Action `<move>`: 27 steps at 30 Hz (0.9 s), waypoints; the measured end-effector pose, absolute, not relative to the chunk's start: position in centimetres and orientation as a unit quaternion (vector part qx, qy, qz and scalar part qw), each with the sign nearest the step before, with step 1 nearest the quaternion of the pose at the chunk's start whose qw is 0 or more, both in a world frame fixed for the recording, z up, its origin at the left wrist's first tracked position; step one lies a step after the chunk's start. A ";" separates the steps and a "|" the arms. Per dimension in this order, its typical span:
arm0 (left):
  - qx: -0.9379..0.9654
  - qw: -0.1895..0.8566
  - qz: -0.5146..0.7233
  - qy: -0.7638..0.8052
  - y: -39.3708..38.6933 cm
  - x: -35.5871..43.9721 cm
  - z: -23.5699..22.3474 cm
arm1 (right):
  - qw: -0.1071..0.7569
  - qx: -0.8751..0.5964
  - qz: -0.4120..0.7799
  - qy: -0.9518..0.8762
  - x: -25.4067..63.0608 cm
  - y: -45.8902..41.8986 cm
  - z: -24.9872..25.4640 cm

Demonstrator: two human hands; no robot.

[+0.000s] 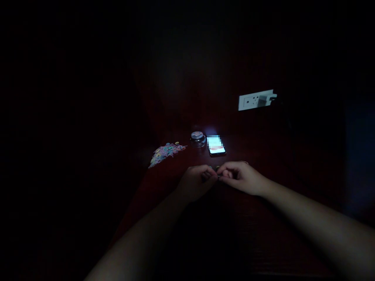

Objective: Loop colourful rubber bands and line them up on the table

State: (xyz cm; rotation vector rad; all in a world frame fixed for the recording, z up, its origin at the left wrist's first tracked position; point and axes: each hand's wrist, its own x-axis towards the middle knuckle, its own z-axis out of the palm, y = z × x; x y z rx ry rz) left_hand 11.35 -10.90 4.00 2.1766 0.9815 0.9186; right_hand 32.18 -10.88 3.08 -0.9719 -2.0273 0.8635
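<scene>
My left hand [195, 182] and my right hand [243, 178] meet over the dark red table [175, 168], their fingertips pinched together and almost touching. Whatever sits between the fingertips is too small and dim to make out. Specks of green and yellow, perhaps small bands [217, 168], show just behind the fingers. To the left lies a loose pile of thin, multicoloured elastic bands [166, 152]. Beyond my hands a small, round clear jar [198, 141] with a light-coloured lid stands upright.
A phone [217, 148] with a lit screen lies right of the jar, behind my hands. On the wall at the right is a white socket plate [249, 102] with a plug [273, 97] in it. The surroundings are very dark.
</scene>
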 end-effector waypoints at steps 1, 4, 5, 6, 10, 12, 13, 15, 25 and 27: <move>0.815 0.287 0.346 0.365 -10.9 11.3 4.0 | 0.353 -0.377 0.328 -0.791 32.2 -10.9 3.1; 0.816 0.284 0.352 0.360 -10.9 11.3 4.0 | 0.342 -0.387 0.314 -0.797 32.1 -10.9 3.2; 0.816 0.284 0.352 0.359 -10.9 11.3 4.0 | 0.340 -0.391 0.313 -0.796 32.1 -10.9 3.3; 0.816 0.285 0.352 0.360 -10.9 11.3 4.0 | 0.339 -0.396 0.314 -0.793 32.1 -10.9 3.3; 0.814 0.280 0.353 0.367 -10.6 11.2 3.8 | 0.351 -0.392 0.333 -0.782 32.1 -11.1 3.5; 0.813 0.279 0.353 0.369 -10.5 11.1 3.7 | 0.355 -0.389 0.337 -0.780 32.1 -11.1 3.5; 0.813 0.278 0.353 0.369 -10.5 11.1 3.7 | 0.353 -0.389 0.337 -0.781 32.2 -11.0 3.5; 0.816 0.276 0.353 0.367 -10.4 11.0 3.6 | 0.350 -0.390 0.336 -0.783 32.2 -11.0 3.4; 0.837 0.230 0.341 0.361 -10.1 10.9 3.5 | 0.347 -0.402 0.302 -0.792 32.8 -10.4 2.7; 0.840 0.227 0.337 0.359 -10.1 10.8 3.4 | 0.346 -0.401 0.298 -0.794 33.0 -10.1 2.5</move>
